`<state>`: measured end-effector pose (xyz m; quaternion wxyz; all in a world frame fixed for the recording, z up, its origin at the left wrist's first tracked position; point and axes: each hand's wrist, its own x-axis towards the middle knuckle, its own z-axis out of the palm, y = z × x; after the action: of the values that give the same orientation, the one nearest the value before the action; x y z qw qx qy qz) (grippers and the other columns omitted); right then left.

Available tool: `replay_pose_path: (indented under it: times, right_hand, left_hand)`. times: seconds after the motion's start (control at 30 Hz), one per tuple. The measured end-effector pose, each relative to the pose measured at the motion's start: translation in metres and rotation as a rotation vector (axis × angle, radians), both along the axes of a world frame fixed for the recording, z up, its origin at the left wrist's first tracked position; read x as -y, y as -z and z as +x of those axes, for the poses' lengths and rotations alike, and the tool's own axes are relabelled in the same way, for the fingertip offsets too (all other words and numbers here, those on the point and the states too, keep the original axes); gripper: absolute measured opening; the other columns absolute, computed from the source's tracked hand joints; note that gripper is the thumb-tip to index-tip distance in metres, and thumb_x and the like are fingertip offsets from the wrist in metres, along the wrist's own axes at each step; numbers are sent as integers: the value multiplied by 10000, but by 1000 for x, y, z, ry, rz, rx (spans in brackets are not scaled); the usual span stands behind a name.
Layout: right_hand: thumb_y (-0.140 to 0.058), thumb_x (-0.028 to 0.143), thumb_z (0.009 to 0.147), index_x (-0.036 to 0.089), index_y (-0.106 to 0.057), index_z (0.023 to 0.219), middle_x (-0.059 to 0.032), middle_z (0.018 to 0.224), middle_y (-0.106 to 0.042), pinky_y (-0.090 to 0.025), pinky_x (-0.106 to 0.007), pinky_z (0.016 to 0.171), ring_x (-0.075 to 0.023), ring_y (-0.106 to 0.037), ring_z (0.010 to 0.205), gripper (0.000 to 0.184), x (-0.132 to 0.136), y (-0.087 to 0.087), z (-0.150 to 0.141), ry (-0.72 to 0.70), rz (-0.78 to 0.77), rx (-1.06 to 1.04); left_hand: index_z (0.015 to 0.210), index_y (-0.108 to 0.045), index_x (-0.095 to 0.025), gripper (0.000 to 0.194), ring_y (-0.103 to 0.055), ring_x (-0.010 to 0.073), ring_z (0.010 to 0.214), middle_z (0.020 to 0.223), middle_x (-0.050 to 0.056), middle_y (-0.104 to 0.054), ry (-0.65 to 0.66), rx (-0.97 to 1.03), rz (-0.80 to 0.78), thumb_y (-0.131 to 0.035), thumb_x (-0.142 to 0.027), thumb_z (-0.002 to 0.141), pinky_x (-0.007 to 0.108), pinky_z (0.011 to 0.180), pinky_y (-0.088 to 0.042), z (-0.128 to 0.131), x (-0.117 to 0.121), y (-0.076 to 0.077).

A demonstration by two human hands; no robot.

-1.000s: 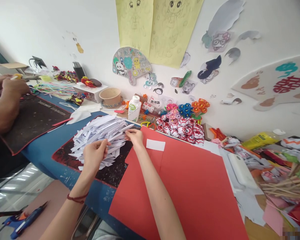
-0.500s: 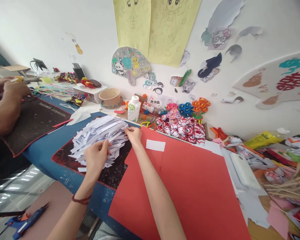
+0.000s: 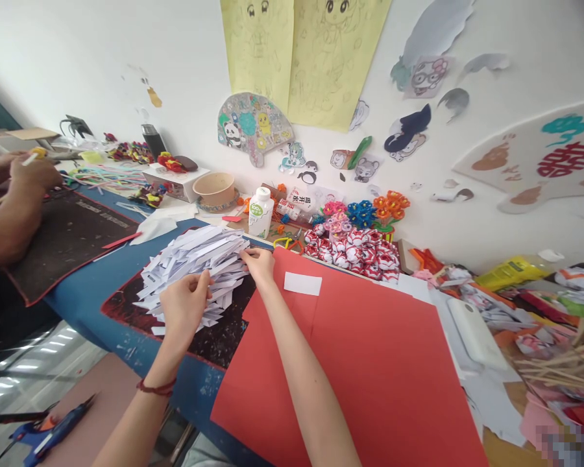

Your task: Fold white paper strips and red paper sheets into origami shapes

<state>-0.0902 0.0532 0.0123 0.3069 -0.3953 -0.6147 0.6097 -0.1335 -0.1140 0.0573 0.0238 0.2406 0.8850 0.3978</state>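
"Where are you working?"

"Everything I place by the large flat red paper (image 3: 379, 363) on the blue worktop (image 3: 78, 292). Left of it, on a dark red-edged mat (image 3: 224, 340), sits a loose heap of narrow white paper strips (image 3: 189, 259)."

"And your grip?"

"My left hand (image 3: 181, 305) is at the heap's near side, thumb and fingertips close together. My right hand (image 3: 259, 266) pinches at the heap's edge, beside the red paper's far left corner. I cannot tell whether either has a strip between the fingers."

"What could go wrong?"

"The strips lie crossed and loose, so tugging one might drag others out, and a brush of my left wrist could spill some off the mat. My right forearm (image 3: 296, 350) crosses the red paper just beside a small white rectangular slip (image 3: 302, 283); a sideways sweep could shift it."

"Count them for me."

"One heap, its strips too tangled to count; one slip on the red paper; one white bottle with a green label (image 3: 260, 217) beyond that paper's far left corner. Whether the red paper is one sheet or several, I cannot tell."
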Motion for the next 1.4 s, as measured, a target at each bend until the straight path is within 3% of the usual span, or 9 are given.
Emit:
replay_pose_path:
  times: [0.23,0.67,0.9,1.1,1.27,1.33,1.4]
  right_hand:
    - [-699,321,806,152,-747,855,-12,623,-690,-488,-211,486,-120,-603,460,183,-1,3,3,-20,-31,-6]
    - [-719,274,794,163,-742,862,1,630,-692,-490,-199,508,-123,-646,486,132,5,11,13,-88,2,-40]
    - [-688,252,796,159,-737,871,-5,645,-695,-469,-189,493,-113,-635,496,130,2,8,26,-73,23,-56]
    - [-655,207,795,155,-723,878,-4,646,-685,-463,-194,490,-105,-618,488,119,-10,6,56,-62,52,-49]
    - [-692,208,753,154,-727,809,-8,625,-679,-450,-205,465,-113,-606,457,85,-13,-2,95,-200,70,-69]
    - [-698,250,753,149,-727,820,-16,625,-679,-438,-207,454,-117,-604,452,125,-12,-2,112,-232,63,-87]
    - [-693,321,766,146,-722,860,-25,637,-681,-411,-202,439,-114,-596,454,201,-11,0,128,-230,48,-115]
  left_hand:
    - [696,-706,-203,397,-589,149,465,509,-25,-637,13,-53,-58,-480,-468,885,282,632,-421,-1,-5,-2]
    - [671,-693,-206,453,-606,163,495,523,-17,-649,42,-39,-83,-441,-501,904,293,658,-407,3,-3,-6]
    - [694,-681,-204,454,-616,167,555,544,-1,-653,59,-178,-105,-407,-478,932,273,641,-363,14,3,-6]
    - [650,-626,-200,471,-573,170,531,542,43,-621,256,-470,-324,-369,-440,963,270,547,-225,42,9,8]
    - [720,-641,-217,382,-623,188,602,667,43,-692,498,-493,-513,-416,-411,959,275,518,-152,61,18,16]
    - [842,-671,-244,313,-644,205,628,721,33,-717,478,-486,-563,-429,-407,955,273,508,-145,60,24,13]
    - [948,-673,-273,271,-651,212,630,771,25,-732,373,-482,-594,-447,-423,945,267,499,-149,54,33,7]
